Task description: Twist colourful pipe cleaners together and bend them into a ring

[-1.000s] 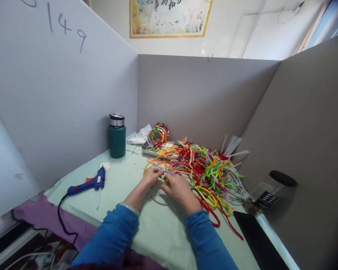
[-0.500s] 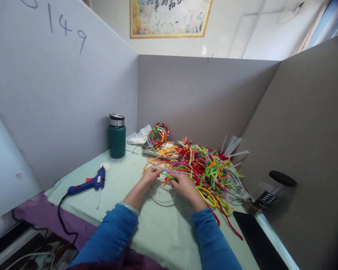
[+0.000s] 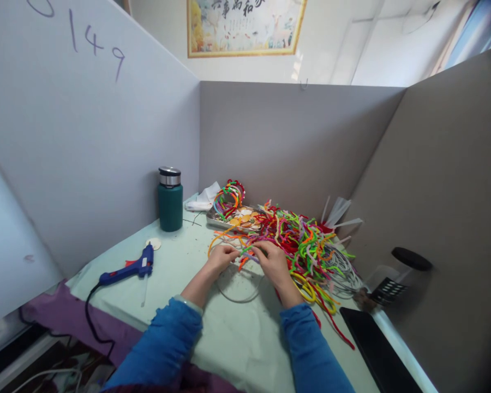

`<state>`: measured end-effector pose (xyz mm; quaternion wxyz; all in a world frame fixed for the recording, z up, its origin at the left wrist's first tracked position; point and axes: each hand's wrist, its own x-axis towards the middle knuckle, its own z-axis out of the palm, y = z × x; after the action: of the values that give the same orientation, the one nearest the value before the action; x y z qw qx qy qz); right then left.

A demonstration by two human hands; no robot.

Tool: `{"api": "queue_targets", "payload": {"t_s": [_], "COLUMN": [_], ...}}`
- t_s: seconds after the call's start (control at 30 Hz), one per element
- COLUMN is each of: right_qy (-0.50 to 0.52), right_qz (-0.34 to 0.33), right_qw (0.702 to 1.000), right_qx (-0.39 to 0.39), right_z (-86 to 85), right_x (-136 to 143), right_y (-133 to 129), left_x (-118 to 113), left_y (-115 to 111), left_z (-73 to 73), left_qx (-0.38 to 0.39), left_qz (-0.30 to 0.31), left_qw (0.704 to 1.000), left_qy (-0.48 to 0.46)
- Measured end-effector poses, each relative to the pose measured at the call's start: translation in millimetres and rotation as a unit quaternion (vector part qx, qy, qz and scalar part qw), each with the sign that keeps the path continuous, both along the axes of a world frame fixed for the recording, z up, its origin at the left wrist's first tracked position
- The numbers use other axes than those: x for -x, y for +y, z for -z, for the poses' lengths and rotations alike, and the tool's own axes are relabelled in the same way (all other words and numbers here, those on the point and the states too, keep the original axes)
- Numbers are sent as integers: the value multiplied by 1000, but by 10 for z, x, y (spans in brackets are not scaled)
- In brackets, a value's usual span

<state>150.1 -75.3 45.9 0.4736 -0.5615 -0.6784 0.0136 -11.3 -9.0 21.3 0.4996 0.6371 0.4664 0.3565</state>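
The left hand (image 3: 221,258) and right hand (image 3: 275,264) pinch green and purple pipe cleaners (image 3: 247,250) above the table (image 3: 245,333); seemingly light, soft and bendable, they suit a fingertip hold near the ends.

Room nr btl (image 3: 171,204), pile (image 3: 292,237) R.

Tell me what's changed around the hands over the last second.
The right hand has shifted rightward, away from the left hand, and more of the grey loop below shows. The left hand, glue gun and teal bottle stayed about put.
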Motion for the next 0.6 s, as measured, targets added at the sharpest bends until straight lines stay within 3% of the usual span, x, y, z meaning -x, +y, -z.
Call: {"api": "queue_targets", "payload": {"t_s": [0.1, 0.23, 0.37, 0.6], "right_qy": [-26, -20, 18, 64], "right_qz": [-21, -50, -65, -25], "right_qw": [999, 998, 997, 995], "right_qx": [-20, -24, 25, 66], "right_z": [-30, -51, -34, 32], "right_x": [40, 33, -38, -100], "right_y": [-35, -52, -20, 40], "left_x": [10, 40, 57, 70], "left_y": [-32, -126, -227, -317], "left_z": [-21, -89, -157, -237], "left_qx": [-29, -39, -25, -4], "left_qz": [35, 167, 272, 288], "left_qw": [999, 985, 962, 958], "left_qy": [28, 32, 32, -2]}}
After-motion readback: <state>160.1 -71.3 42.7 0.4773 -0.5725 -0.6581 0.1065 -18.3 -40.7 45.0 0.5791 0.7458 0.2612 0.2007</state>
